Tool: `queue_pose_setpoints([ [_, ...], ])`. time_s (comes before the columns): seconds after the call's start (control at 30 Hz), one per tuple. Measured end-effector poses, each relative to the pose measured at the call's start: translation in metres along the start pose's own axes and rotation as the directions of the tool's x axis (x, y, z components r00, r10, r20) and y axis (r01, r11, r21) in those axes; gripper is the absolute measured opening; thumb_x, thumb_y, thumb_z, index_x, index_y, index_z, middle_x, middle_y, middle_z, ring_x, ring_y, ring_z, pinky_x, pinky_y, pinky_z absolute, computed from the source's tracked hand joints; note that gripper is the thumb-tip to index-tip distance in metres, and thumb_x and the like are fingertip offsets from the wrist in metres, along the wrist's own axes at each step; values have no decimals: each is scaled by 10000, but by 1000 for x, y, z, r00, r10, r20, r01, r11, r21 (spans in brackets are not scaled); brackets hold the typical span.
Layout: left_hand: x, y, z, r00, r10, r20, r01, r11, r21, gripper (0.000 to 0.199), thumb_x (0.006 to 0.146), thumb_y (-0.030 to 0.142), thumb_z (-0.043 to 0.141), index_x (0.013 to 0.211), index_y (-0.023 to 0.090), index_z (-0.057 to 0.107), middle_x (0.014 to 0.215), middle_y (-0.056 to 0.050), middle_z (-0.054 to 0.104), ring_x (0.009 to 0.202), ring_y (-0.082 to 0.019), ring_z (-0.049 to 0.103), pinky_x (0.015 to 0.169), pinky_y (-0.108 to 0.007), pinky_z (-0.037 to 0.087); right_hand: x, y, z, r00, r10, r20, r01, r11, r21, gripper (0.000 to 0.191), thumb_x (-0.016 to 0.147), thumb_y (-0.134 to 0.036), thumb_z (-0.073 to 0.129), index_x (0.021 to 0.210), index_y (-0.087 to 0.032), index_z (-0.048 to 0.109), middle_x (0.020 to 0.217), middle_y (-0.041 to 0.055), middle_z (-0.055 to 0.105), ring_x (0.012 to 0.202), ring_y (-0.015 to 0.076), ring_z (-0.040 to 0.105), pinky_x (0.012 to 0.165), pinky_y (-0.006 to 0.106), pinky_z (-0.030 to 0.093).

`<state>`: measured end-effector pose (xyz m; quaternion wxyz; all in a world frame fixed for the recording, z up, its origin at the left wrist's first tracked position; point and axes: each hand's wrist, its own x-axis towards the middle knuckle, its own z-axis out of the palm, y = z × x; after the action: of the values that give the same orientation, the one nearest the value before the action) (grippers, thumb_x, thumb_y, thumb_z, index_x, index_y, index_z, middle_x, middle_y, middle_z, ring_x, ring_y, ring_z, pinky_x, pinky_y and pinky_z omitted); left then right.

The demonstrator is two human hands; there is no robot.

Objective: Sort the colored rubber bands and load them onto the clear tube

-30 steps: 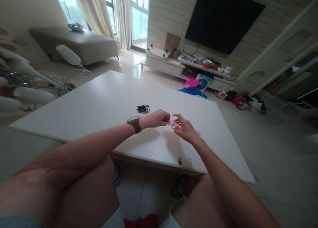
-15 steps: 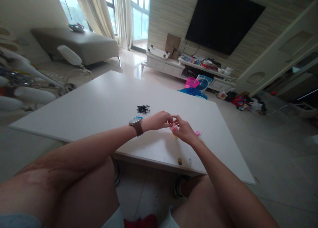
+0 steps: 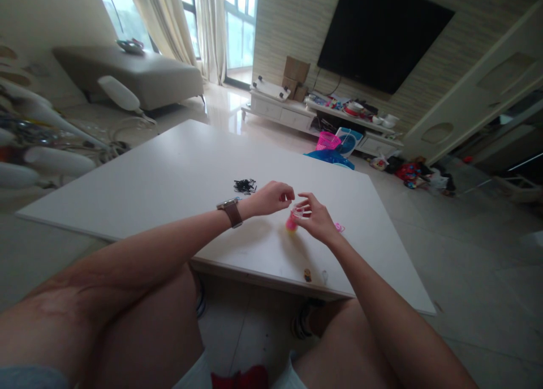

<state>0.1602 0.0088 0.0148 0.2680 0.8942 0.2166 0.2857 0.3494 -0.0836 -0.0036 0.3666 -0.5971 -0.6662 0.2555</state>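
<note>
A small clear container (image 3: 291,225), pink and yellow in its lower part, stands tilted over the white table (image 3: 161,168). My right hand (image 3: 316,218) has its thumb and fingers around the upper part of it. To its left, my left hand (image 3: 275,198) is held above the table, fingers curled and thumb close to them. Whatever may be between those fingertips is too small to tell. Beyond the left wrist lies a pile of thin black pieces (image 3: 245,186). A small pink item (image 3: 339,227) shows beside my right wrist.
Near the front table edge are a small yellow-brown figure (image 3: 307,275) and a small clear piece (image 3: 324,276). Past the table stand a pink basket (image 3: 328,141) and a low TV cabinet (image 3: 282,113). White lamp shades (image 3: 119,93) are at the left.
My left hand has drawn away from the container, up and to the left. The container shows more of itself now, lower in my right hand, which has stayed nearly in place.
</note>
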Motion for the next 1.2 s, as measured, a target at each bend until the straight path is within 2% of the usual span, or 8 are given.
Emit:
queue_pose_setpoints([
  [0.17,0,-14,-3,992,-114,-58,117,992,54,159,780,104,593,861,131,726,788,-51,722,710,-142,634,665,-236,478,3,5,-3,998,45,-51,-41,996,76,606,678,-249,760,1230,-238,509,989,26,653,782,161,671,698,313,584],
  [0.4,-5,-54,8,970,-229,79,210,959,192,192,703,71,610,845,134,725,812,-55,730,706,-160,640,671,-258,466,3,5,-4,996,40,-79,-37,998,43,605,665,-244,757,1221,-236,518,979,26,657,773,160,665,698,314,586],
  [0.57,-8,-73,23,943,-268,196,210,939,273,287,699,143,695,985,127,709,998,-105,719,872,-225,654,788,-301,486,3,3,-4,996,17,-83,-16,1000,11,576,670,-230,739,1207,-234,530,968,29,654,794,170,661,680,309,590],
  [0.8,-2,-100,58,948,-271,168,194,908,371,708,682,301,785,1328,153,538,1250,-157,609,1204,-314,519,1032,-380,402,2,4,-7,997,12,-77,-11,1000,9,574,663,-218,732,1200,-231,530,960,28,651,792,169,664,678,306,592],
  [0.97,9,-115,74,932,-338,130,277,896,346,684,775,377,685,1381,142,472,1363,-178,555,1273,-337,480,1057,-430,377,2,3,-8,996,25,-89,-25,1000,-2,575,653,-196,725,1193,-231,530,945,21,651,790,166,664,691,309,596],
  [1.07,13,-120,76,917,-382,116,332,891,310,794,771,431,678,1451,144,386,1429,-191,520,1334,-380,421,1024,-462,394,2,3,-8,996,25,-86,-25,1000,8,584,648,-178,721,1197,-231,529,945,20,646,800,167,669,696,306,598],
  [1.13,15,-122,76,917,-379,122,335,900,281,798,771,441,679,1455,162,379,1389,-174,567,1334,-378,422,1011,-465,392,2,4,-8,996,21,-83,-20,1000,13,585,650,-171,718,1199,-232,526,949,20,645,806,168,671,699,305,598],
  [1.2,15,-123,76,927,-358,115,320,912,257,703,783,417,669,1404,177,444,1300,-147,636,1284,-353,471,998,-451,388,2,5,-8,996,19,-81,-18,1000,16,584,651,-171,718,1198,-234,525,951,20,645,812,170,673,699,305,599],
])
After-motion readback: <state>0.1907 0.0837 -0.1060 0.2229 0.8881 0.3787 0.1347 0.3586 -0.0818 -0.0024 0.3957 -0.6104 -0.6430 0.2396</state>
